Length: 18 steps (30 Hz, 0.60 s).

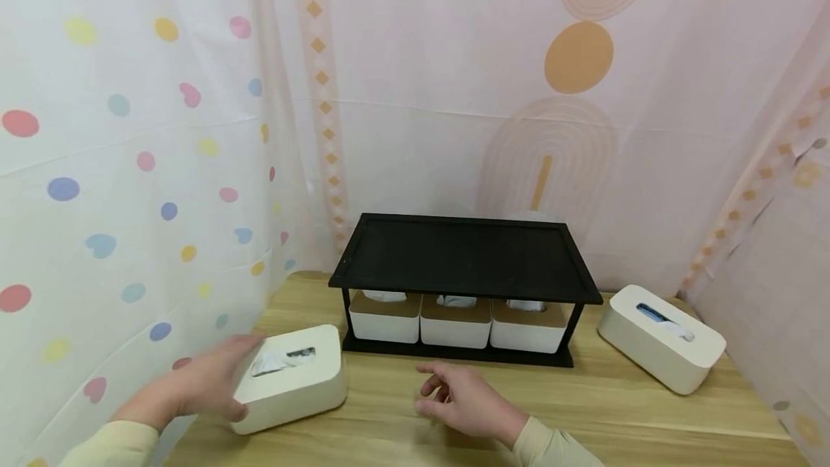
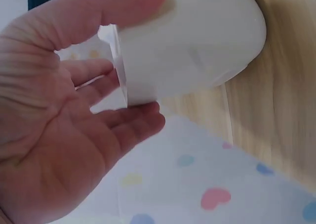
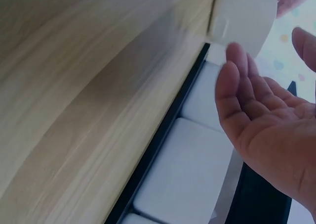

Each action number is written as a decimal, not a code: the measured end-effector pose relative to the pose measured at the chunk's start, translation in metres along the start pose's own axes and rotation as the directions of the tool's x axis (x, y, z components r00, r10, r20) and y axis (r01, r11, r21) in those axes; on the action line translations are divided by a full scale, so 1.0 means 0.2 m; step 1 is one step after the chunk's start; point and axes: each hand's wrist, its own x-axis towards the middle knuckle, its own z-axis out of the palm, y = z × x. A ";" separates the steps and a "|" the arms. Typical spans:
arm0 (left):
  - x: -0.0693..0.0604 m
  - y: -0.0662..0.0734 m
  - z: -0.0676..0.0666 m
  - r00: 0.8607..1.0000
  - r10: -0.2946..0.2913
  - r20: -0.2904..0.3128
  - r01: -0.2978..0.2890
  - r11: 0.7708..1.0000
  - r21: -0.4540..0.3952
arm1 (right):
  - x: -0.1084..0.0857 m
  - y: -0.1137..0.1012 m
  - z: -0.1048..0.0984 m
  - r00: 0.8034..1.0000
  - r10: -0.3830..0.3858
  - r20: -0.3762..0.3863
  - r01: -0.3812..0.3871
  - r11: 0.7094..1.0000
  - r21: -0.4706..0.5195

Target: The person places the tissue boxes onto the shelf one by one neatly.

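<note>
At the left of the head view, the left hand (image 1: 210, 379) holds the left end of a white tissue box (image 1: 301, 402) on the table. In the left wrist view, the thumb of that hand (image 2: 64, 115) lies along one side of the box (image 2: 197, 41) and the fingers reach round the other. The right hand (image 1: 472, 403) hangs over the table before the black rack (image 1: 463, 254), holding nothing. Its fingers look loosely bent in the right wrist view, where the hand (image 3: 274, 120) is beside the rack.
Three white boxes with brown lids, one of them at the middle (image 1: 455, 330), stand side by side under the rack's top. Another white tissue box (image 1: 661, 341) sits at the right on the wooden table (image 1: 622, 409). Patterned curtains (image 1: 415, 150) hang behind and at both sides.
</note>
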 end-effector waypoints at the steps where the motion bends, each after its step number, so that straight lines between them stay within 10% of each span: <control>1: 0.00 0.03 0.01 1.000 0.010 0.007 -0.010 1.000 -0.013 | 0.00 -0.01 0.00 1.000 0.002 0.021 -0.002 1.000 0.025; 13: 0.08 0.41 0.20 0.980 0.188 0.060 -0.165 0.949 -0.269 | -0.10 0.01 -0.03 0.985 0.104 0.138 -0.131 0.970 0.204; 18: 0.15 0.55 0.34 0.957 0.272 0.098 -0.175 0.814 -0.555 | -0.25 0.12 -0.14 0.981 0.168 0.092 -0.188 0.939 0.289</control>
